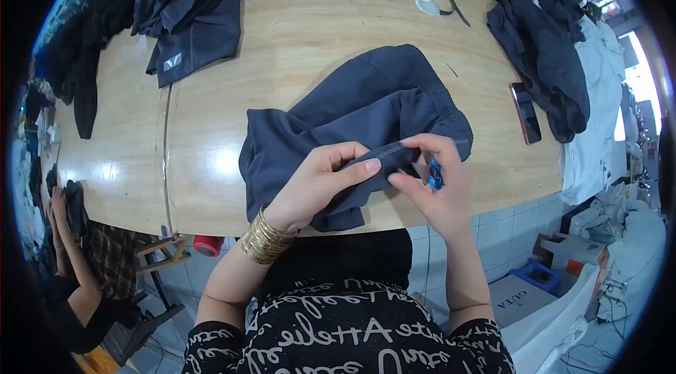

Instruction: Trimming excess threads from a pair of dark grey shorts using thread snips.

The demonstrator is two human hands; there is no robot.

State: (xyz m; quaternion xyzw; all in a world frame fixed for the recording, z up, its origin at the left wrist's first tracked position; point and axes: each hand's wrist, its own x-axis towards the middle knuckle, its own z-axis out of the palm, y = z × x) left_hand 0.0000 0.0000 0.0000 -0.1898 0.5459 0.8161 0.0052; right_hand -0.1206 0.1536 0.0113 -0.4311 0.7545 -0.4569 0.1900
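A dark navy garment point(352, 103), apparently shorts or trousers with a gathered elastic waistband, lies crumpled at the table's front edge. My left hand point(327, 177) is closed on a stitched, folded edge of it, with the thumb on top and the fingers beneath. At the right end of that edge is my right hand point(440, 184), its forefinger and thumb bent around the cloth. A small blue tool point(436, 173) sits inside the right hand's curled fingers. Most of the tool is hidden, so its exact kind does not show.
More dark garments point(197, 22) are heaped at the far left, with another pile point(542, 57) at the far right. A phone point(524, 113) lies on the wooden table point(317, 15) near white cloth point(598, 85). At the left edge, another person's hands point(60, 208) touch dark fabric.
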